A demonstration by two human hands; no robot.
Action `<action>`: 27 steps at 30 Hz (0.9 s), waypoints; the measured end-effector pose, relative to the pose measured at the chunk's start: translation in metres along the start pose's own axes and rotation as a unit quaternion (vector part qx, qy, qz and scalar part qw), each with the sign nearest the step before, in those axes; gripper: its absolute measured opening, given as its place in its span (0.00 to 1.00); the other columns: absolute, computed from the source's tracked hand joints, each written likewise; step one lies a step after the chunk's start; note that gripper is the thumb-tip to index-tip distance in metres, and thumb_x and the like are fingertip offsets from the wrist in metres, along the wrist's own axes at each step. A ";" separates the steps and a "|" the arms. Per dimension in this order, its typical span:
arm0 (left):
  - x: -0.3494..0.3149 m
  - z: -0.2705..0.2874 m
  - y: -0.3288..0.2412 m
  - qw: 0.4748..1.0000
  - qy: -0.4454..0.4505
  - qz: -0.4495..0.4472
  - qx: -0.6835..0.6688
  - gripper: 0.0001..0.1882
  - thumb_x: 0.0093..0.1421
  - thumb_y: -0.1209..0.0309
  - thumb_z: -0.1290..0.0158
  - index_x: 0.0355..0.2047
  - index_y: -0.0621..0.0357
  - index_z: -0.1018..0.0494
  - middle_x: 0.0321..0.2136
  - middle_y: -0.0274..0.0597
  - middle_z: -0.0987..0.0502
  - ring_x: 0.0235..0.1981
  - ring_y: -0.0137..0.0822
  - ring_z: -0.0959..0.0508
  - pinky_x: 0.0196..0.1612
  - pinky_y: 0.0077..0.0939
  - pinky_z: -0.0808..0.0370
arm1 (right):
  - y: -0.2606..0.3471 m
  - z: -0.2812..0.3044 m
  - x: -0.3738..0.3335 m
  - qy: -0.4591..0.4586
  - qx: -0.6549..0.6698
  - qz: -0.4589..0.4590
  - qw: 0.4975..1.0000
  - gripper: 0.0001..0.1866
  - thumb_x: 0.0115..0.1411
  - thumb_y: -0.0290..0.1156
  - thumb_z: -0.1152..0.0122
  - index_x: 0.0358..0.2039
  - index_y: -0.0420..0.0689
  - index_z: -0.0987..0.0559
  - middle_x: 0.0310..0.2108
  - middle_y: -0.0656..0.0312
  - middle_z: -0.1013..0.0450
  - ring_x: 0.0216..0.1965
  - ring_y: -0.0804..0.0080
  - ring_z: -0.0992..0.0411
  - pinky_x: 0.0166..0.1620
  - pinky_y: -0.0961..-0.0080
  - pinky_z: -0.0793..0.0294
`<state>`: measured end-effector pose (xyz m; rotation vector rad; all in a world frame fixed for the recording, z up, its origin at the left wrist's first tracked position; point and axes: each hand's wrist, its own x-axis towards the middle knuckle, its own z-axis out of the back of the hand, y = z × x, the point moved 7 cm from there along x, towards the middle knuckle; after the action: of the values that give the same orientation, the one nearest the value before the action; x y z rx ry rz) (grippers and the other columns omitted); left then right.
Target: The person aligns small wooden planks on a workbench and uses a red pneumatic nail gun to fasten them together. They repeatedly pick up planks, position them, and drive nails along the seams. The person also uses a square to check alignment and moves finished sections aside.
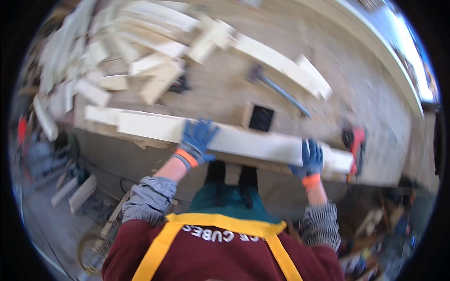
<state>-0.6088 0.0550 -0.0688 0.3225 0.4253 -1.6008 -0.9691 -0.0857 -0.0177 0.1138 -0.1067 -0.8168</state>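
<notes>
A long pale wooden board (262,143) lies along the near edge of the workbench. Further pale wood (341,160) shows past its right end, and another piece (101,114) past its left end; how they join is blurred. My left hand (197,140), in a blue glove with an orange cuff, lies across the board left of its middle, fingers over the far edge and thumb at the near side. Gloved the same way, my right hand (310,160) grips the board near its right end, fingers on top and thumb toward the near edge.
A hammer (283,95) lies beyond the board, near a small block with a black face (261,118). A red and black tool (357,145) stands by the board's right end. Loose wood pieces (154,51) heap up at the far left. Curved joined boards (276,63) lie farther back.
</notes>
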 end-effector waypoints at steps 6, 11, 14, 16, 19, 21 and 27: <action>0.022 -0.004 0.001 0.993 -0.118 -0.027 0.004 0.60 0.35 0.39 0.34 0.66 0.50 0.43 0.64 0.43 0.39 0.66 0.46 0.41 0.69 0.60 0.54 | -0.079 -0.040 -0.039 0.204 -0.022 -0.081 0.975 0.60 0.35 0.54 0.25 0.68 0.45 0.43 0.64 0.54 0.40 0.66 0.54 0.45 0.69 0.49 0.54; 0.008 0.011 0.048 0.986 -0.163 -0.043 -0.008 0.52 0.31 0.47 0.29 0.57 0.55 0.34 0.53 0.50 0.30 0.55 0.52 0.31 0.58 0.52 0.36 | -0.025 -0.047 -0.018 0.148 0.055 -0.037 0.987 0.53 0.36 0.53 0.27 0.62 0.44 0.36 0.60 0.53 0.38 0.63 0.51 0.41 0.66 0.46 0.48; -0.009 0.004 0.095 0.994 -0.067 0.087 0.016 0.50 0.33 0.49 0.30 0.56 0.56 0.35 0.54 0.50 0.30 0.56 0.49 0.31 0.58 0.51 0.37 | 0.021 -0.055 0.000 0.088 0.129 -0.045 0.987 0.51 0.40 0.51 0.28 0.64 0.45 0.37 0.63 0.52 0.40 0.66 0.50 0.44 0.68 0.45 0.53; -0.025 -0.014 0.116 0.989 -0.099 0.087 0.071 0.55 0.35 0.49 0.30 0.62 0.55 0.40 0.61 0.49 0.36 0.64 0.47 0.37 0.65 0.50 0.44 | 0.038 -0.056 0.008 0.051 0.132 -0.027 0.990 0.50 0.43 0.53 0.30 0.65 0.46 0.37 0.65 0.54 0.42 0.67 0.51 0.45 0.69 0.44 0.54; -0.021 -0.012 0.095 0.995 -0.051 0.057 0.060 0.62 0.36 0.49 0.32 0.69 0.53 0.50 0.68 0.46 0.45 0.70 0.45 0.47 0.71 0.50 0.55 | 0.023 -0.040 0.000 -0.002 0.169 -0.058 0.984 0.46 0.47 0.55 0.34 0.64 0.47 0.36 0.65 0.55 0.40 0.66 0.52 0.43 0.69 0.43 0.54; -0.012 -0.008 0.067 0.995 -0.090 0.004 0.031 0.62 0.37 0.49 0.32 0.69 0.53 0.50 0.68 0.46 0.45 0.70 0.46 0.47 0.71 0.51 0.55 | -0.011 -0.023 -0.016 -0.074 0.130 -0.102 0.984 0.42 0.51 0.55 0.36 0.62 0.45 0.33 0.61 0.52 0.36 0.64 0.52 0.40 0.68 0.46 0.50; 0.004 -0.013 0.061 0.978 -0.196 -0.050 0.049 0.51 0.41 0.53 0.33 0.64 0.53 0.43 0.61 0.45 0.35 0.64 0.48 0.38 0.67 0.51 0.45 | -0.173 -0.053 -0.139 -0.205 0.117 -0.474 0.848 0.27 0.61 0.41 0.39 0.55 0.36 0.28 0.51 0.41 0.28 0.50 0.43 0.29 0.55 0.56 0.30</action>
<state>-0.5493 0.0550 -0.0872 0.0541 0.0591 -1.7383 -1.1808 -0.0983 -0.1019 0.2273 -0.5894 -1.8193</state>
